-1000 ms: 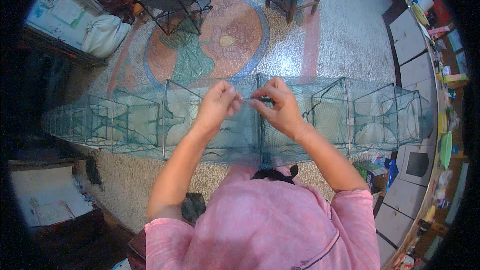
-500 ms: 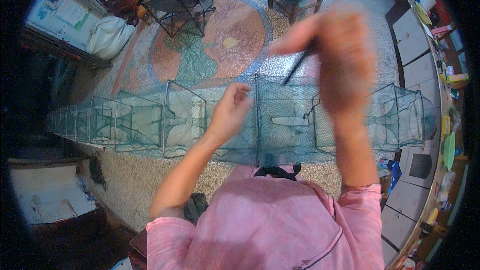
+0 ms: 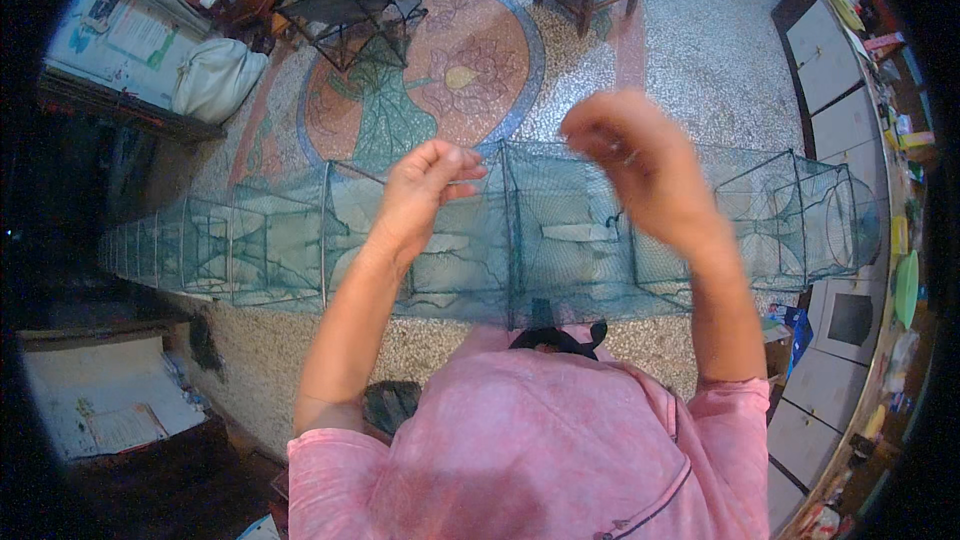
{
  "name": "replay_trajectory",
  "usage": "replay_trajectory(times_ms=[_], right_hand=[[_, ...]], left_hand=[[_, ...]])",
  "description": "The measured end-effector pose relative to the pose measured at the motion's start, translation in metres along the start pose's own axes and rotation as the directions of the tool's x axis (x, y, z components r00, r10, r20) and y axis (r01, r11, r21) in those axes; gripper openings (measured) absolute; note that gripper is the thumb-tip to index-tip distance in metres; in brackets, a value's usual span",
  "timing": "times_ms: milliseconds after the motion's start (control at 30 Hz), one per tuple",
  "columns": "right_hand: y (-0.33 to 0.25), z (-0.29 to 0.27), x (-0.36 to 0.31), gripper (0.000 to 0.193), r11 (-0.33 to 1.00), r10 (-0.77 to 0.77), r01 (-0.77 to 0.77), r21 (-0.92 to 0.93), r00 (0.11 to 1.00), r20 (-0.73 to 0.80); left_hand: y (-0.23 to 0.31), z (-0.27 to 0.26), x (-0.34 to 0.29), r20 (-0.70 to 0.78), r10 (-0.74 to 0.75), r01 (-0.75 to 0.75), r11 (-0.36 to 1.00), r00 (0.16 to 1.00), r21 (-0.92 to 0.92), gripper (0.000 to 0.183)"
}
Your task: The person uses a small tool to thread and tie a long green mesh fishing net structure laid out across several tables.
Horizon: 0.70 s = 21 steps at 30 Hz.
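Two bare hands are raised over the work. Your left hand [image 3: 425, 185] is positioned left of the center frame bar, palm side toward the right, fingers bent, thumb near the forefinger; whether a fine thread is gripped there cannot be determined. Your right hand [image 3: 645, 165] is positioned right of the same bar, fingers curled and image blurred; you cannot tell whether it is closed on anything. The hands are apart, with the bar between them.

Below both hands is the long green net [image 3: 460, 275], extending crosswise in front of your body from far left to right. Rectangular frames divide it into sections. The center frame bar [image 3: 509, 240] stands directly ahead of your torso. A pale strip [image 3: 580, 233] shows at the section right of this bar.

Nearest you is the pink shirt [image 3: 530, 430], with a black tie [image 3: 560, 342] at its lower front edge. Beyond the net, the speckled floor carries a round floral design [image 3: 480, 40]. A black folding chair [image 3: 355, 15] stands over its left part; a white sack [image 3: 215, 80] is farther left. At right, a cluttered tabletop [image 3: 842, 450] runs above white cabinet doors [image 3: 838, 130] and bears a green dish [image 3: 906, 288].
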State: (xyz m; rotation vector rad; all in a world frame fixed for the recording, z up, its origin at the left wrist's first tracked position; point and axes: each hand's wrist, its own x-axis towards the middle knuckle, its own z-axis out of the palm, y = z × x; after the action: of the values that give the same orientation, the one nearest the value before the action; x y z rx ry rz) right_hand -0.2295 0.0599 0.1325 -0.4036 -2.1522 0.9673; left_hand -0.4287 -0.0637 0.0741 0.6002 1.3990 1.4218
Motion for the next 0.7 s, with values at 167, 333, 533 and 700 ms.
replay_trajectory(times_ms=[167, 333, 533, 700], right_hand=[[0.031, 0.036, -0.028, 0.007, 0.930, 0.198, -0.145, -0.337, 0.972, 0.130], [0.053, 0.060, -0.036, 0.008, 0.915, 0.150, -0.126, -0.384, 0.988, 0.032], [0.063, 0.072, -0.035, 0.010, 0.976, 0.105, -0.098, -0.192, 0.994, 0.024], [0.058, 0.085, -0.036, 0.012, 0.977, 0.215, -0.214, 0.018, 0.974, -0.071]], left_hand=[[-0.002, -0.009, 0.006, 0.036, -0.015, 0.015, 1.000, 0.999, 0.016, 0.013], [-0.005, -0.001, 0.002, 0.068, 0.016, -0.030, 0.977, 0.998, 0.211, 0.014], [-0.017, -0.003, 0.005, 0.114, 0.084, -0.125, 0.900, 0.990, 0.417, 0.014], [-0.019, -0.008, 0.007, 0.054, 0.063, -0.076, 0.960, 0.997, 0.268, 0.013]])
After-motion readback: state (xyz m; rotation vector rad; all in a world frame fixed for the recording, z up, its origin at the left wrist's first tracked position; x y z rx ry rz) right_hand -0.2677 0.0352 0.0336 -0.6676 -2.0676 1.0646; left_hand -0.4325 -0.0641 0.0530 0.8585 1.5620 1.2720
